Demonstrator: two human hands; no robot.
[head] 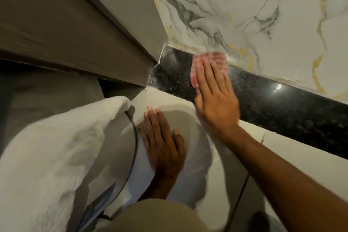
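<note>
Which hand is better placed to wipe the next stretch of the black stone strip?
Right. The right hand presses the pink checked cloth flat on the black strip, fingers straight. The left hand lies flat on the pale floor, apart from cloth and strip, probably bracing the body.

Right hand pressing pink checked cloth flat on black stone strip, cloth showing beyond straight fingertips. Left hand resting flat on pale floor; black cable and white fluffy rug lying beside little finger.
</note>
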